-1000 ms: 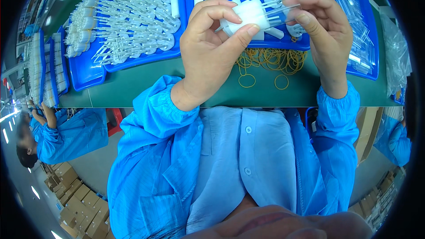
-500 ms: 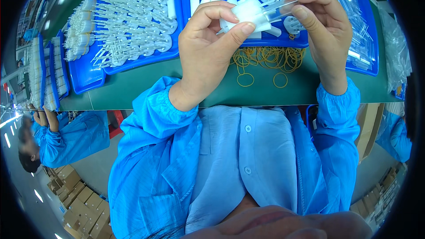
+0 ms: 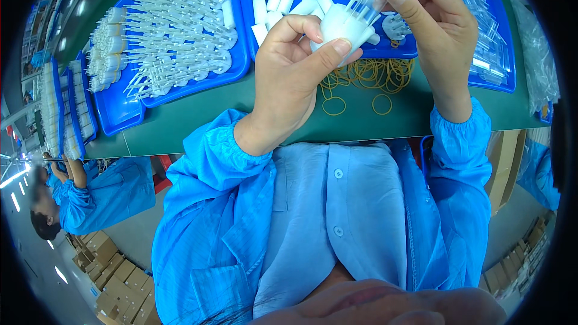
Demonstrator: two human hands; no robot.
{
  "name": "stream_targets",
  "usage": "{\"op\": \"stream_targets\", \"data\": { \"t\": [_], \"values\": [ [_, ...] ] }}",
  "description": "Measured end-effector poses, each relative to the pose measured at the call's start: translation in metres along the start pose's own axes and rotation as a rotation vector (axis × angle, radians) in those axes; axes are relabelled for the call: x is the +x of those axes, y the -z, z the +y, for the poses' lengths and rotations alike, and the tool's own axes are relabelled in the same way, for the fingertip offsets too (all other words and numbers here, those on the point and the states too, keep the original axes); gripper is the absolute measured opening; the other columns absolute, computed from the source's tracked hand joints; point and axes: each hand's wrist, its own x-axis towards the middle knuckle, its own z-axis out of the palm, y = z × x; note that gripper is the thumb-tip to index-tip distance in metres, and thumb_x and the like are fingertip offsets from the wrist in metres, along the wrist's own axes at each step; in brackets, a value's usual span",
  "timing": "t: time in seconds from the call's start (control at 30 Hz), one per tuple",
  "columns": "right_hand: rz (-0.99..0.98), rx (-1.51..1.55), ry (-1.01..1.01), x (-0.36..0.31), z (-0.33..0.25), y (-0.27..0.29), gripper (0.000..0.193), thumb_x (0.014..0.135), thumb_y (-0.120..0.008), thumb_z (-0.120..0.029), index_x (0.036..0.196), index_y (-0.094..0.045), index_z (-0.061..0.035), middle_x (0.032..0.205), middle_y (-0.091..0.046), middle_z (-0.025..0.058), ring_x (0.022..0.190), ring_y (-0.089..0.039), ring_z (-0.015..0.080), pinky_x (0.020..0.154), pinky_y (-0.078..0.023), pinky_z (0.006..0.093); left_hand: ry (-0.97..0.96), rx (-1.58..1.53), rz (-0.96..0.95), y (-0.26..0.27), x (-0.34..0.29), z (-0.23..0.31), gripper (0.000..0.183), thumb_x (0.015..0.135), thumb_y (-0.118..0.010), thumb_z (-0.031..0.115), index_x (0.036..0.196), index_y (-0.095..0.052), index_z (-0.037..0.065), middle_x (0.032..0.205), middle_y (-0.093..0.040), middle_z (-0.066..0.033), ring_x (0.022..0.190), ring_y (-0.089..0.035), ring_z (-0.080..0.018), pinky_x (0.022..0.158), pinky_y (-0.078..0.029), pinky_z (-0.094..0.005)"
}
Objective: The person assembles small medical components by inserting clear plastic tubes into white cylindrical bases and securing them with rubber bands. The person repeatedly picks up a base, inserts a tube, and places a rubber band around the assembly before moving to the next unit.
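Observation:
My left hand (image 3: 286, 78) is wrapped round a white bundle (image 3: 338, 27) that looks made of several soft cylinders, thumb on its near side and fingers behind. Clear, narrow tubes (image 3: 365, 5) stick out of the bundle's far right end. The thumb and fingertips of my right hand (image 3: 442, 27) pinch the outer ends of these tubes. How far the tubes go into the bundle is hidden. Behind the bundle, loose white cylinders (image 3: 259, 9) lie in the middle blue tray (image 3: 244, 0), along with white-based pieces with thin prongs.
A left blue tray (image 3: 117, 108) holds rows of white pronged pieces (image 3: 180, 30). Clear tubes (image 3: 481, 42) fill the right blue tray (image 3: 504, 78). Yellow rubber bands (image 3: 385, 78) lie on the green table (image 3: 229, 99) before the middle tray. Another person (image 3: 108, 195) sits at far left.
The bundle has turned so its tube end points more away from me. My left hand has shifted slightly right; my right fingertips have moved up and left with the tubes.

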Motion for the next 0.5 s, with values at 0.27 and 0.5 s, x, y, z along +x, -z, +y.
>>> {"op": "stream_targets", "data": {
  "t": [0.27, 0.5],
  "values": [
    [-0.058, -0.225, -0.049, -0.001, -0.008, -0.004, 0.026, 0.081, -0.073, -0.007, 0.102, -0.063, 0.0049, 0.097, -0.063, 0.0116, 0.083, -0.063, 0.0181, 0.073, -0.05, 0.026, 0.037, -0.038, 0.049, -0.003, -0.003, 0.001, 0.011, 0.092, -0.06, 0.006, 0.092, -0.049, 0.006, 0.107, -0.062, -0.0149, 0.101, -0.064, -0.0236, 0.09, -0.056, -0.0443],
    [-0.324, -0.899, 0.6, 0.003, 0.008, -0.009, 0.083, 0.061, -0.086, -0.036, 0.122, -0.049, 0.0064, 0.119, -0.051, 0.0238, 0.107, -0.054, 0.0395, 0.091, -0.046, 0.0428, 0.11, -0.116, 0.14, -0.002, -0.003, 0.008, 0.011, 0.093, -0.057, 0.007, 0.087, -0.049, 0.006, 0.105, -0.063, -0.0169, 0.099, -0.064, -0.0244, 0.089, -0.056, -0.0432]
  ]
}}
